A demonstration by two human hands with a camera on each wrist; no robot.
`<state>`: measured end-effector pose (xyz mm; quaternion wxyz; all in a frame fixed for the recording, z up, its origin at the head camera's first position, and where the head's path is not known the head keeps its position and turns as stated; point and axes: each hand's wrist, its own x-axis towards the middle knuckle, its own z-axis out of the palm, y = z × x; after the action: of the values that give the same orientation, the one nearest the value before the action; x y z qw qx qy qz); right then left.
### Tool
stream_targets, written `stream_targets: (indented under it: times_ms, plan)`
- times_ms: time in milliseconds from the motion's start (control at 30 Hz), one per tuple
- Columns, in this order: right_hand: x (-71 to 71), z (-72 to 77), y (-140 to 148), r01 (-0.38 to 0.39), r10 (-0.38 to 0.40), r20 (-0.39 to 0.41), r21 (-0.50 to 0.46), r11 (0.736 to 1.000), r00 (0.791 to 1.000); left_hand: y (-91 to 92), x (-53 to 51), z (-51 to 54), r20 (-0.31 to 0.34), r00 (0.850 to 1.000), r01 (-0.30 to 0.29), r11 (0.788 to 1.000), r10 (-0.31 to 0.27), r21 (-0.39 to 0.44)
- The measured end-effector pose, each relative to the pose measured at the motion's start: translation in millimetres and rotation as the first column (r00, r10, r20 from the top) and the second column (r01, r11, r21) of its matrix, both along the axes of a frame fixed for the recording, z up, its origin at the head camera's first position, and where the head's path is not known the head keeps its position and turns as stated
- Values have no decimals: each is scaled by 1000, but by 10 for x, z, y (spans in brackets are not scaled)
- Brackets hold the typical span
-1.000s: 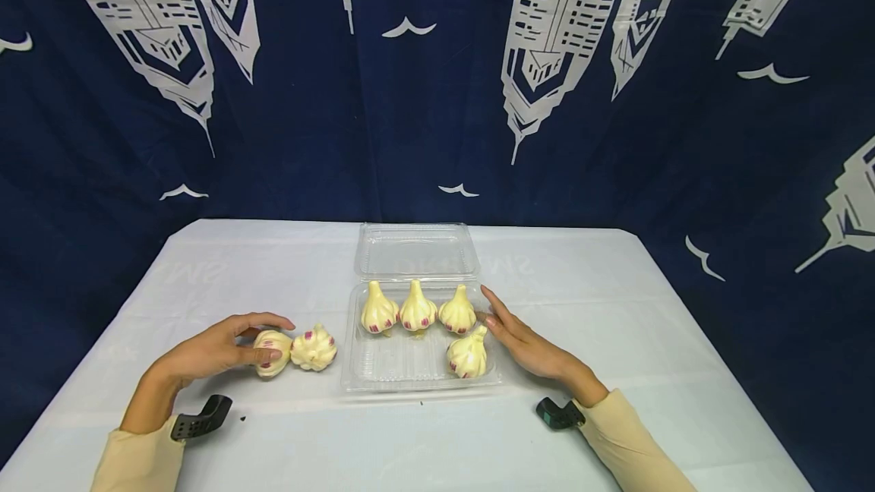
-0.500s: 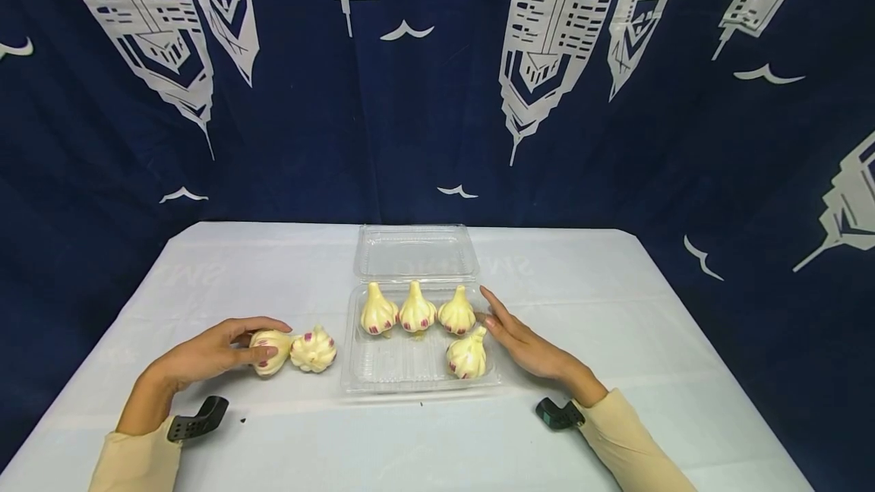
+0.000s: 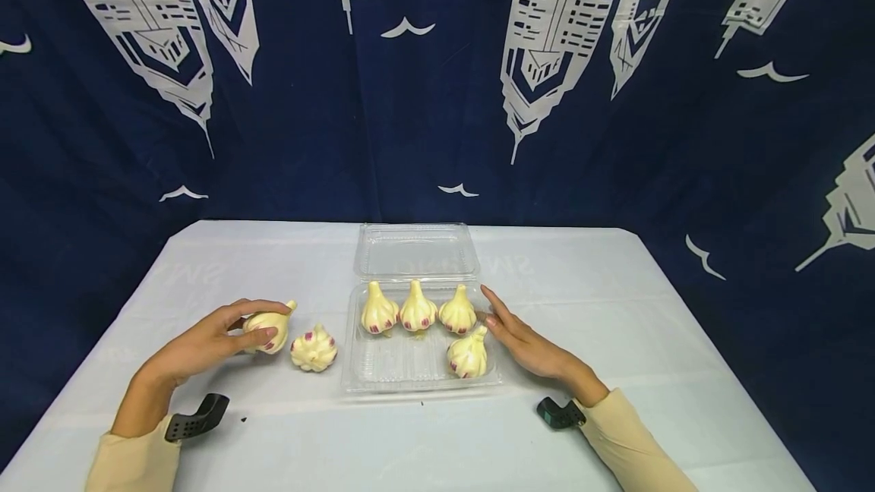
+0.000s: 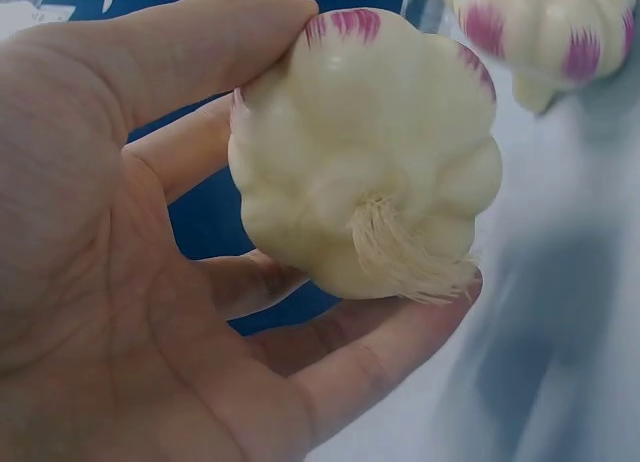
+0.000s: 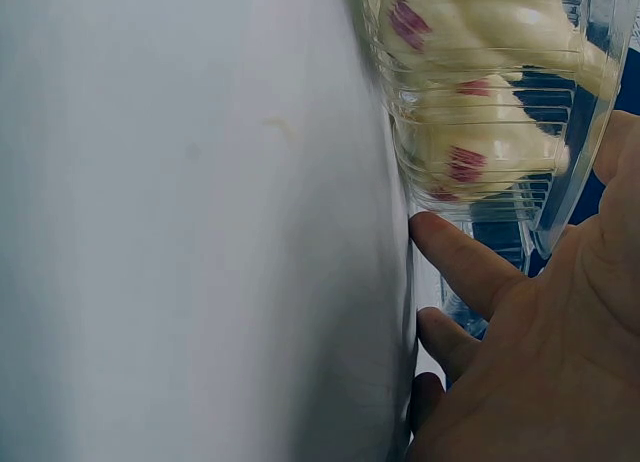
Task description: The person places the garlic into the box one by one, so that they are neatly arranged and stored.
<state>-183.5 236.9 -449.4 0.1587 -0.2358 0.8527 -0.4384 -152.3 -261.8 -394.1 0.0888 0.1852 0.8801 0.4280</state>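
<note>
My left hand (image 3: pixel 217 336) grips a garlic bulb (image 4: pixel 370 162) between thumb and fingers. In the left wrist view its root tuft faces the camera. Just right of that hand, a second garlic bulb (image 3: pixel 314 348) lies on the table. In the middle sits a clear plastic clamshell container (image 3: pixel 399 370) with its lid (image 3: pixel 417 250) folded back. Three bulbs stand in a row along its rear, and another garlic bulb (image 3: pixel 468 353) leans at its front right. My right hand (image 3: pixel 529 344) rests at the container's right side, fingers extended, holding nothing.
A white cloth covers the table (image 3: pixel 581 287). Behind it hangs a dark blue curtain (image 3: pixel 437 112) with white building prints. A small dark speck (image 3: pixel 243 420) lies near the left wrist. Black wrist cameras sit on both forearms.
The left hand has lifted its garlic bulb up and away from the neighbouring one, and the bulb's stem now points up to the right. The right hand has stayed beside the container.
</note>
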Motion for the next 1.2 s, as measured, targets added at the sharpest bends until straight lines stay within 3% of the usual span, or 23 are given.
stream_targets:
  times_ms: [400, 700, 967, 1200]
  plan:
    - [27, 13, -1, 13, -13, 8, -1, 1000, 1000, 285, 29, 115, 2, 999, -34, 999, 34, 4]
    - [18, -5, 9, 12, -12, -3, 3, 1000, 1000, 614, -16, 140, -39, 999, 40, 995, -37, 88]
    - [17, -14, 9, 8, -8, -12, 1, 1000, 1000, 910, -53, 143, -128, 990, 74, 992, -61, 103]
    - [13, -6, 4, 12, -12, -7, 5, 1000, 1000, 1111, -46, 164, -147, 984, 126, 982, -106, 140]
